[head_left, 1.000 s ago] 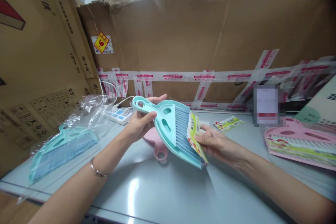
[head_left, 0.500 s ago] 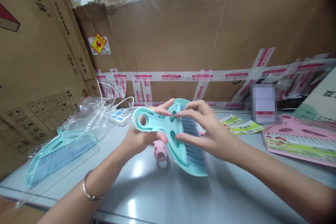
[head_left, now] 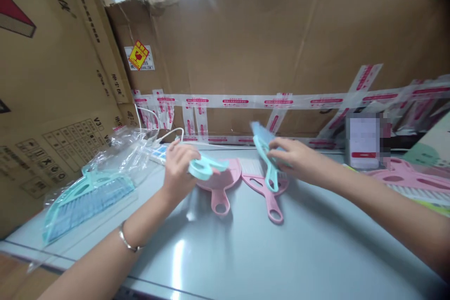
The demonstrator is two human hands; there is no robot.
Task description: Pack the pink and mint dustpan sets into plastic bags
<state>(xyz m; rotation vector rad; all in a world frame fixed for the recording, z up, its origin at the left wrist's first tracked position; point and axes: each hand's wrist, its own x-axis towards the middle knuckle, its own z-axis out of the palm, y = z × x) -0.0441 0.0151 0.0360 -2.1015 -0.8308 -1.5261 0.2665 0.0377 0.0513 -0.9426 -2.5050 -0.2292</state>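
Note:
My left hand (head_left: pixel 178 165) is closed round the handle of a teal dustpan (head_left: pixel 206 168), held just above a pink dustpan (head_left: pixel 221 183) that lies on the grey table (head_left: pixel 225 248). My right hand (head_left: pixel 294 159) grips a teal hand brush (head_left: pixel 264 151), tilted with its bristles up, over a pink hand brush (head_left: pixel 267 188) lying on the table. The two teal pieces are apart, one in each hand. Both are blurred by motion.
A teal brush set in a clear plastic bag (head_left: pixel 87 192) lies at the left. A white power strip (head_left: pixel 158 152) sits by the cardboard wall (head_left: pixel 274 51). Pink packaged sets (head_left: pixel 408 180) lie at the right.
The teal brush and dustpan, held nested together before, are now pulled apart, dustpan in my left hand, brush in my right. Both hands have dropped towards the pink pieces.

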